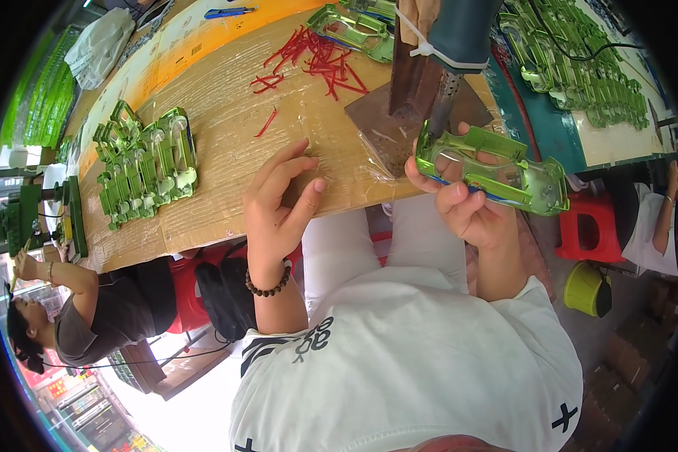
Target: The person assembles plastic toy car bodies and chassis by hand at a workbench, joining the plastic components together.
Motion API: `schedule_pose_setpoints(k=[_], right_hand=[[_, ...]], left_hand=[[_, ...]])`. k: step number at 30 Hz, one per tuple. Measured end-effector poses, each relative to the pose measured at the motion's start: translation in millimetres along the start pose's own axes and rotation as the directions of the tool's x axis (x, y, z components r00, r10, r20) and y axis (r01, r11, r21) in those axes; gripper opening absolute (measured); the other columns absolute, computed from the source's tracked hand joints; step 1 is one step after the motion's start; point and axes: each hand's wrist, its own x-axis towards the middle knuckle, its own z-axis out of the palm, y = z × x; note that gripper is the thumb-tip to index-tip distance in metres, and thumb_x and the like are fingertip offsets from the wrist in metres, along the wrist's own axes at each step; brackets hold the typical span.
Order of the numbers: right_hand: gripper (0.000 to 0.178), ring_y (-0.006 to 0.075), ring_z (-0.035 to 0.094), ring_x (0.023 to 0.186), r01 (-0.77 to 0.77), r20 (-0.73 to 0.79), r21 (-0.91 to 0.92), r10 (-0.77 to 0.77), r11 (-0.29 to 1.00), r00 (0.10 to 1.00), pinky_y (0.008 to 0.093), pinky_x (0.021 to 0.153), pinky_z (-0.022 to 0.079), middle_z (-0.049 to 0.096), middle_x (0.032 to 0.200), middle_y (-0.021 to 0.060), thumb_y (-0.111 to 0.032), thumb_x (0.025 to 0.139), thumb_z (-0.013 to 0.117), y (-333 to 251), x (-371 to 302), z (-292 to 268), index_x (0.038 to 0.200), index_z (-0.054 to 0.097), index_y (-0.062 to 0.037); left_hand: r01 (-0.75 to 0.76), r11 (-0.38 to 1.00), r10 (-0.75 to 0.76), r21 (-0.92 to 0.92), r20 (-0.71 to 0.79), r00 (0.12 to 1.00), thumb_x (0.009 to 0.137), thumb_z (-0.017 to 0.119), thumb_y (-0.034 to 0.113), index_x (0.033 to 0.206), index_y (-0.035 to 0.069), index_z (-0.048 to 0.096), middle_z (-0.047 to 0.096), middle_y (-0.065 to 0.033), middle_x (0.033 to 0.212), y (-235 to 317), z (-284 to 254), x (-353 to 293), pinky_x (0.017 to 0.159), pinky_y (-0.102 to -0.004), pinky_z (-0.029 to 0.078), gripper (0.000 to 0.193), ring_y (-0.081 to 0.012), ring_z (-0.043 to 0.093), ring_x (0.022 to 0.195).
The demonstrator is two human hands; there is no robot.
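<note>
My right hand [467, 203] grips a green translucent plastic housing [497, 169], held tilted just off the table's near edge. Its far left end is at the tip of a fixed tool [446, 98] with a dark teal handle and perforated metal barrel, pointing down. Whether the tip touches the plastic, I cannot tell. My left hand [282, 200], with a beaded bracelet on its wrist, is at the table's edge, fingers loosely curved and apart, holding nothing. Beyond it lie a single red strip [267, 123] and a loose pile of red strips [325, 64].
Green housings stand in rows on the table's left [147, 169] and on the right [580, 68]. A brown metal plate and post [377, 124] stand under the tool. A blue cutter [230, 13] lies at the far edge. Other people sit at left and right, near red stools [591, 226].
</note>
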Motion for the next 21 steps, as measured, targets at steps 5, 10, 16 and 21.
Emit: schedule_pose_setpoints(k=[5, 10, 16, 21], right_hand=[[0.058, 0.0337, 0.055, 0.088, 0.019, 0.004, -0.016, -0.019, 1.0, 1.0, 0.0302, 0.066, 0.056, 0.028, 0.132, 0.0183, -0.042, 0.09, 0.039, -1.4, -3.4, -2.8, 0.132, 0.03, -0.0039], [0.059, 0.0369, 0.055, 0.093, 0.005, 0.016, -0.001, -0.005, 1.0, 1.0, 0.0349, 0.07, 0.055, 0.036, 0.126, 0.0206, -0.042, 0.089, 0.04, -4.5, -2.6, -6.0, 0.13, 0.032, -0.0004], [0.054, 0.042, 0.055, 0.094, 0.144, -0.045, -0.206, -0.157, 0.968, 0.987, 0.0397, 0.073, 0.054, 0.054, 0.108, 0.0211, -0.042, 0.089, 0.04, -10.7, 2.0, -2.7, 0.117, 0.044, 0.0042], [0.046, 0.0422, 0.059, 0.084, 0.214, -0.052, -0.298, -0.24, 0.93, 0.969, 0.0413, 0.068, 0.056, 0.058, 0.103, 0.0192, -0.039, 0.087, 0.044, -9.4, 2.6, 3.3, 0.108, 0.054, 0.0008]], left_hand=[[-0.002, 1.0, 0.002, 0.003, 0.005, 1.0, 0.073, 0.067, 0.012, 0.09, -0.002, 0.061, 0.059, -0.0173, 0.106, 0.7, -0.2, 0.7, 0.073, -0.0295, 0.046, 0.022, -0.0257, 0.06, 0.088], [-0.014, 1.0, 0.014, 0.015, -0.001, 1.0, 0.073, 0.067, 0.012, 0.09, -0.001, 0.061, 0.059, -0.0175, 0.106, -0.6, 0.1, 0.2, 0.072, -0.0289, 0.046, 0.023, -0.025, 0.06, 0.087], [-0.018, 0.999, 0.018, 0.031, 0.0, 1.0, 0.073, 0.067, 0.011, 0.09, -0.002, 0.061, 0.059, -0.0175, 0.105, 1.0, 0.9, 0.6, 0.071, -0.0285, 0.046, 0.022, -0.0242, 0.06, 0.086], [-0.004, 1.0, 0.004, 0.024, 0.0, 1.0, 0.073, 0.067, 0.012, 0.09, -0.002, 0.061, 0.059, -0.0176, 0.105, 1.5, 0.7, 0.7, 0.071, -0.0283, 0.046, 0.022, -0.024, 0.06, 0.085]])
